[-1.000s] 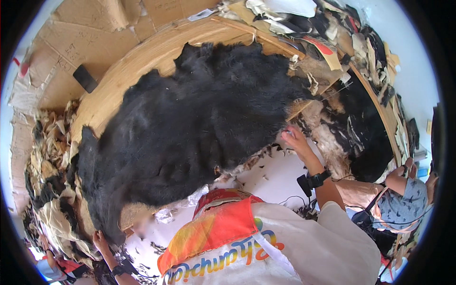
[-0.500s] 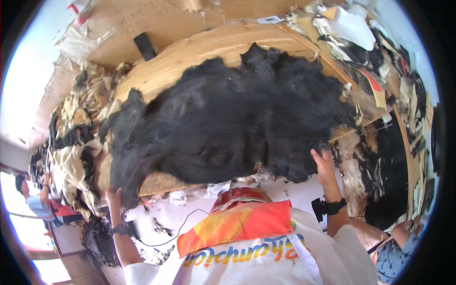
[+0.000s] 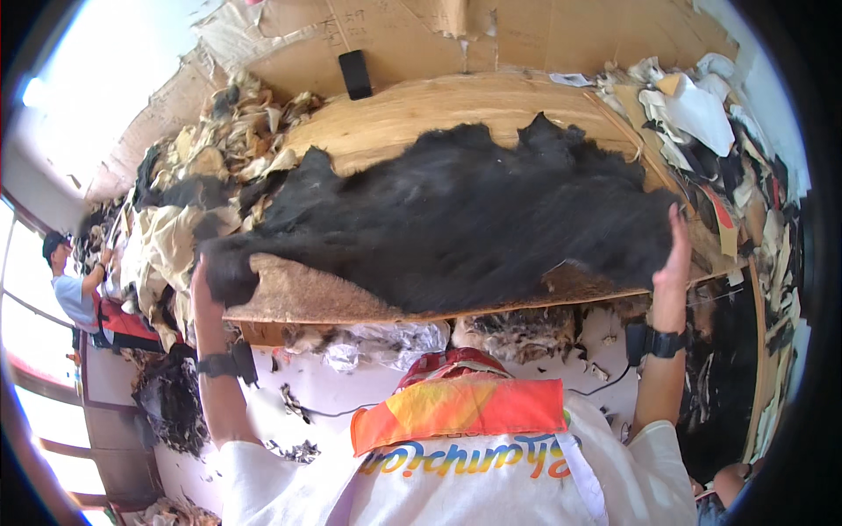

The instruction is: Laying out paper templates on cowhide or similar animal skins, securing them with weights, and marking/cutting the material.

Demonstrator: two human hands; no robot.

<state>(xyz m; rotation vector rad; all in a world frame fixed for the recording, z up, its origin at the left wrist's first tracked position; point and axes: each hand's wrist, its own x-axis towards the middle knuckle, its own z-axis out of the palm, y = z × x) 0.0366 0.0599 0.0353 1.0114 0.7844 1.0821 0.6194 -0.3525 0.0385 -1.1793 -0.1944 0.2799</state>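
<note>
A large black fur pelt (image 3: 438,219) lies spread over a pale wooden board (image 3: 303,294), its near edge uneven and part of the board bare below it. My left hand (image 3: 203,298) is closed on the pelt's near left corner. At the right edge my right hand (image 3: 671,254) grips the fur, fingers pointing up along it and thumb on the near side. Both forearms reach forward, each with a black band at the wrist. How much fur is inside each grasp is hidden.
Heaps of fur and hide scraps (image 3: 180,228) crowd the left, and more scraps (image 3: 745,188) pile up at the right. A black phone (image 3: 355,74) rests against cardboard at the back. Clear plastic (image 3: 377,342) lies below the board's near edge. Another person (image 3: 74,280) works at far left.
Both hands have risen and spread apart, stretching the pelt sideways. The near edge of the pelt has drawn back, baring more board. The whole view has also shifted.
</note>
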